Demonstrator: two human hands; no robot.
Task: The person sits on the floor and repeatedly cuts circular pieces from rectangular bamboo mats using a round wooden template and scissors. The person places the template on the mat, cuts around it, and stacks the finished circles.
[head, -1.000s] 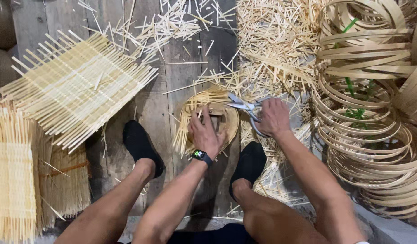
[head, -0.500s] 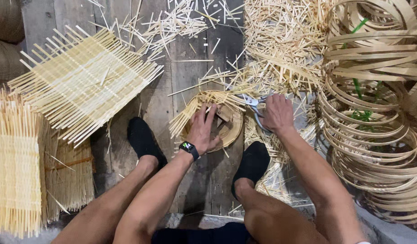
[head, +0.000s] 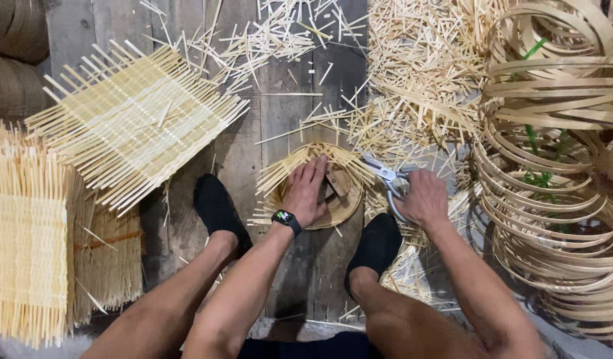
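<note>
Well out to the left of the left hand, a stack of woven bamboo mats (head: 27,239) lies at the frame edge, and above it, also well to the left of that hand, a single woven square mat (head: 130,123) rests tilted on the wooden plank floor (head: 280,119) with its loose strip ends sticking out all round. Nearer in, a black-socked left foot (head: 217,209) is planted just left of the left hand. The left hand (head: 308,193), a black smartwatch (head: 286,219) on its wrist, lies palm down with fingers spread, pressing on a round bamboo hoop with a woven mat laid over it (head: 320,186); this piece sits on the floor between the two feet, its untrimmed strips fanning out past the rim on the side left of and beyond that hand. Loose bamboo offcuts (head: 280,33) are scattered on the floor well beyond the fingertips. Just right of the left hand, a pair of metal shears (head: 383,176) points its blades toward the hoop's right edge; the blades look slightly parted, though the view is too small to be sure. The right hand (head: 423,199) is closed around the shears' handles. The black-socked right foot (head: 376,246) sits below, between the two hands. Beyond the right hand lies a thick heap of cut strips (head: 419,80), and to its right a tall pile of bent bamboo rings (head: 559,166).
</note>
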